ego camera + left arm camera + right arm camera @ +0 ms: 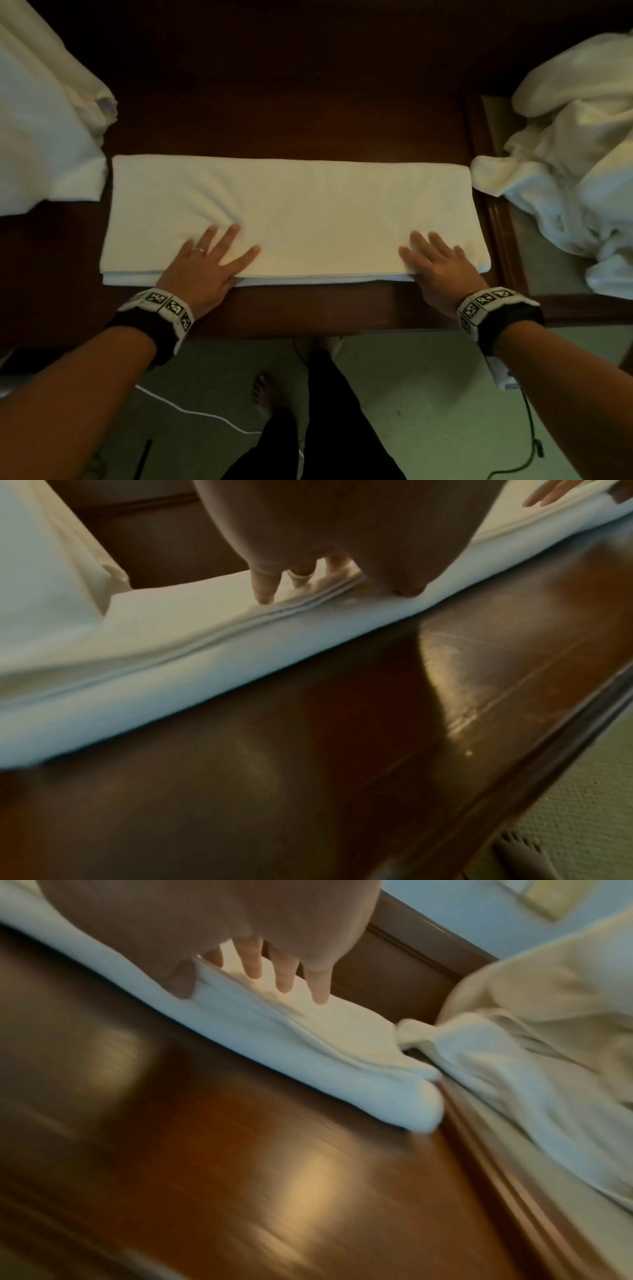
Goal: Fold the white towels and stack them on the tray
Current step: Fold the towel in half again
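Lying flat at the centre of the dark wooden table (308, 113), long side running from 9 to 3 o'clock: the folded towel (291, 212), a wide white strip of several layers, the stacked edges showing along its 6 o'clock side. Resting palm-down on that near edge at about 7 o'clock of the towel, the left hand (209, 263), fingers straight and spread, a ring on one finger, thumb down at the edge of the layers. Resting likewise at about 5 o'clock, the right hand (435, 267), fingers straight and fanned toward 12, pressing on the cloth without gripping it. Well apart from each other, one hand near each end of the strip. Seen from the right wrist, fingertips (284, 985) lying on the top layer, the view blurred. Worn on both wrists, black bands with printed square markers. Heaped at 3 o'clock, just beside the towel's right end, a crumpled pile (575, 164) of white cloth on a tray (507, 240) with a raised wooden rim. Spread at 9 to 10 o'clock, more white cloth (44, 130), close to the towel's left end. Below the table edge at 6 o'clock, a pale floor, cables and a bare foot.
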Demonstrator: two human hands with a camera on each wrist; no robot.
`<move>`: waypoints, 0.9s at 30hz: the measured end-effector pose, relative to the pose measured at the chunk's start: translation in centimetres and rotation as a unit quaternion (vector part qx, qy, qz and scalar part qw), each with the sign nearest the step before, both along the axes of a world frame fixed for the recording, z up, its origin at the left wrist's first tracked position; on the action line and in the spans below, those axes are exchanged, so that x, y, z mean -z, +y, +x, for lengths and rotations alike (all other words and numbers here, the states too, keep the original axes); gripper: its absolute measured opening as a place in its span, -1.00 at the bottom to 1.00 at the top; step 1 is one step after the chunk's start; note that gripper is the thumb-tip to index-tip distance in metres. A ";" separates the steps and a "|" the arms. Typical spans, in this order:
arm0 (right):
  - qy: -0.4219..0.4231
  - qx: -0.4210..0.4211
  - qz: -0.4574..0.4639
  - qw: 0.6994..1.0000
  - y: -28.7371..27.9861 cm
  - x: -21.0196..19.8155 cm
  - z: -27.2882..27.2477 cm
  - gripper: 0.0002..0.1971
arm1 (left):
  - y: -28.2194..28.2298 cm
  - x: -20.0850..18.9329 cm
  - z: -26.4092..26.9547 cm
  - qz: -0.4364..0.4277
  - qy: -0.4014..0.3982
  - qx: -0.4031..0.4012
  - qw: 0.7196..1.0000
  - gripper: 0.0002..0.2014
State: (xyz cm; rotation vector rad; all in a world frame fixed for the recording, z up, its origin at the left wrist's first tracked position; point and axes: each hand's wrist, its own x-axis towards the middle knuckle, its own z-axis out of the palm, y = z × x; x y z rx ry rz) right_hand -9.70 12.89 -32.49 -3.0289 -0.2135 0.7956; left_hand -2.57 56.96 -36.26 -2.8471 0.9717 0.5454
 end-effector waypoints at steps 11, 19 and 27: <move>-0.069 -0.100 0.116 0.986 15.0 2.1 2.9 -0.36 | 0.5 0.2 -1.4 -0.064 -0.059 -0.045 0.995 -0.40; -0.061 -0.213 0.037 0.974 14.5 3.0 2.0 -0.37 | 2.9 1.5 -3.3 -0.042 -0.069 -0.025 0.996 -0.46; -0.013 -0.181 0.036 0.983 18.2 2.7 3.3 -0.29 | 9.9 -0.2 -3.8 0.008 -0.027 -0.101 0.994 -0.21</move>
